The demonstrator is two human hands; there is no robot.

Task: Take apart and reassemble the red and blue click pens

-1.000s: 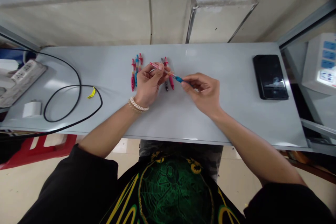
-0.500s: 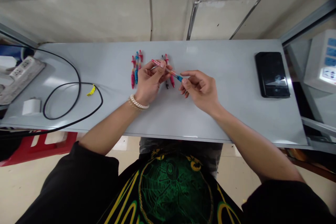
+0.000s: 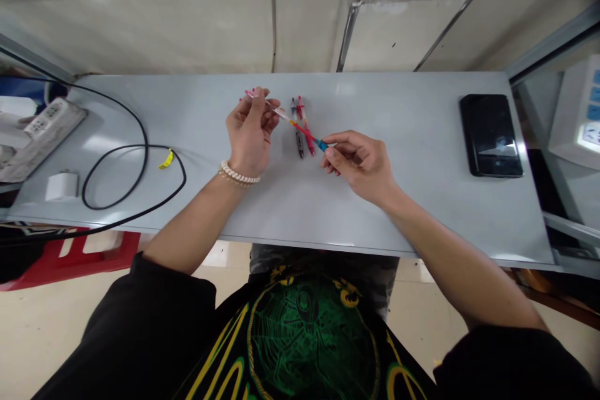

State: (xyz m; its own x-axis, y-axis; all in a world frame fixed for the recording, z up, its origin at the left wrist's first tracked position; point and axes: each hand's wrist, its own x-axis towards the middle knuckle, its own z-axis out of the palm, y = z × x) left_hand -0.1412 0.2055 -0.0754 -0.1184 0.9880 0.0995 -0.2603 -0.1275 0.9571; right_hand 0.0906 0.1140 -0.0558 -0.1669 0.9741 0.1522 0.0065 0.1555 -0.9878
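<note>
Both hands pinch one pen (image 3: pixel 295 124) over the table (image 3: pixel 422 212): I see left hand (image 3: pixel 247 131) on its clear end, right hand (image 3: pixel 357 159) on its blue tip.

Person seen from above. Black short-sleeved shirt (image 3: pixel 300 350) bearing a green insect graphic ringed with yellow line ornament. Sleeves end above the elbows; forearms bare. A bracelet (image 3: pixel 237 174) of pale beads, doubled by a thin gold-toned strand, circles the wrist of the left hand (image 3: pixel 248 131). The right hand (image 3: pixel 359 159) carries no ornament. Grey trousers (image 3: pixel 323 265).
</note>
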